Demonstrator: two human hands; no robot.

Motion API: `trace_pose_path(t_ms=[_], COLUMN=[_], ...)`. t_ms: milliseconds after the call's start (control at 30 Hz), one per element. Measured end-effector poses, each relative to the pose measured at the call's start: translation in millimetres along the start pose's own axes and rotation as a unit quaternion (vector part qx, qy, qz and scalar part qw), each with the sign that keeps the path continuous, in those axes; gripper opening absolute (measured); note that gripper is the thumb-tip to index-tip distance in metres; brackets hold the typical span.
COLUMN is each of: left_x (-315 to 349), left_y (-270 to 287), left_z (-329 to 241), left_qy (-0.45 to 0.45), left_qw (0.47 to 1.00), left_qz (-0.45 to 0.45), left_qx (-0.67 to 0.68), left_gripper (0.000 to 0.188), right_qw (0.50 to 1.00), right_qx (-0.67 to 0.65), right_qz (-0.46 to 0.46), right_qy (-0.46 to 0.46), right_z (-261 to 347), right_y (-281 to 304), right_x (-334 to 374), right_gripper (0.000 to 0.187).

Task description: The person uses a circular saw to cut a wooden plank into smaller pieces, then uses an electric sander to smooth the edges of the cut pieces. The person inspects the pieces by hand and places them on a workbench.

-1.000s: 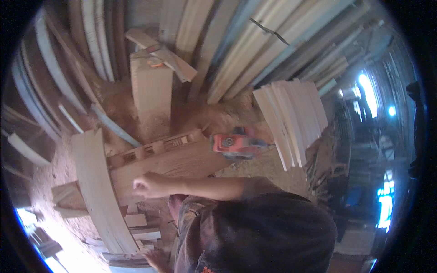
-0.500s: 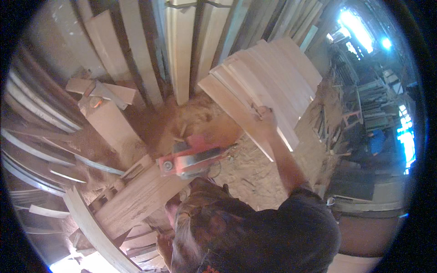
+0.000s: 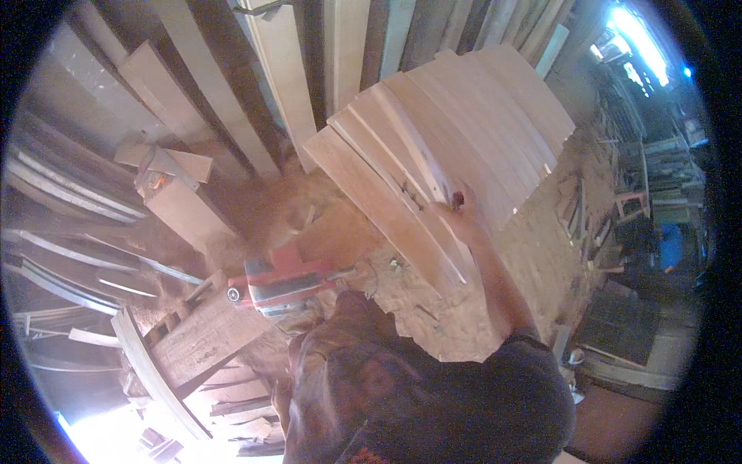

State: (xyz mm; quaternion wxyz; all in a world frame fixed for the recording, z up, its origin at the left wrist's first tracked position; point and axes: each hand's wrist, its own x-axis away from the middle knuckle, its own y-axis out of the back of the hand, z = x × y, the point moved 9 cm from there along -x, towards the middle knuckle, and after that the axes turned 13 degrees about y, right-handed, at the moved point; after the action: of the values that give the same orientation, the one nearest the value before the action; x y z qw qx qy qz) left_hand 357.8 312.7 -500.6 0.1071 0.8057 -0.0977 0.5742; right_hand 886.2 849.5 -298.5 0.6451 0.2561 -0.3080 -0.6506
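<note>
My right hand [image 3: 457, 216] reaches forward over a row of flat, pale wooden boards [image 3: 487, 108]. Its fingers are curled round the edge of one narrow board [image 3: 413, 143], which stands a little apart from those beside it. Another board [image 3: 379, 205] lies at the near left side of the row, with a gap along it. A red belt sander [image 3: 286, 282] with a black and grey body rests on a thick plank to the left of the boards. My left hand does not show; my body and dark shirt cover that area.
The thick plank [image 3: 205, 336] runs toward the lower left. Beyond it stands a dusty wooden block [image 3: 189, 209]. Long upright planks [image 3: 282, 62] lean at the back. Curved strips [image 3: 69, 193] are stacked at left. Sawdust and shavings [image 3: 433, 309] cover the floor.
The view has shifted, and the sander appears further left. My right hand has moved from the nearest board to a narrow board behind it, and gaps between these boards look wider.
</note>
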Motion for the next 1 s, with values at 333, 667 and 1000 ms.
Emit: trace_pose_path(t_ms=[333,667,1000], left_x=[28.9,221.4,208.6], left_y=[-27.0,-128.3,-53.0], left_z=[-28.8,-114.5,-122.5], left_qy=[-0.121,-0.354,-0.317], left_qw=[0.989,0.899,0.903], left_qz=[0.080,0.235,0.277], left_qx=[0.020,-0.109,-0.088], left_gripper=[0.050,0.051,0.076], right_qw=[0.629,0.594,0.770], right_qx=[-0.736,-0.629,-0.394], right_qz=[0.251,0.498,0.483], right_qy=[0.017,0.054,0.137], right_z=[189.8,393.9,452.1], right_y=[-91.3,-266.8,-401.9], right_x=[9.0,143.8,278.5], right_gripper=[0.072,0.080,0.065])
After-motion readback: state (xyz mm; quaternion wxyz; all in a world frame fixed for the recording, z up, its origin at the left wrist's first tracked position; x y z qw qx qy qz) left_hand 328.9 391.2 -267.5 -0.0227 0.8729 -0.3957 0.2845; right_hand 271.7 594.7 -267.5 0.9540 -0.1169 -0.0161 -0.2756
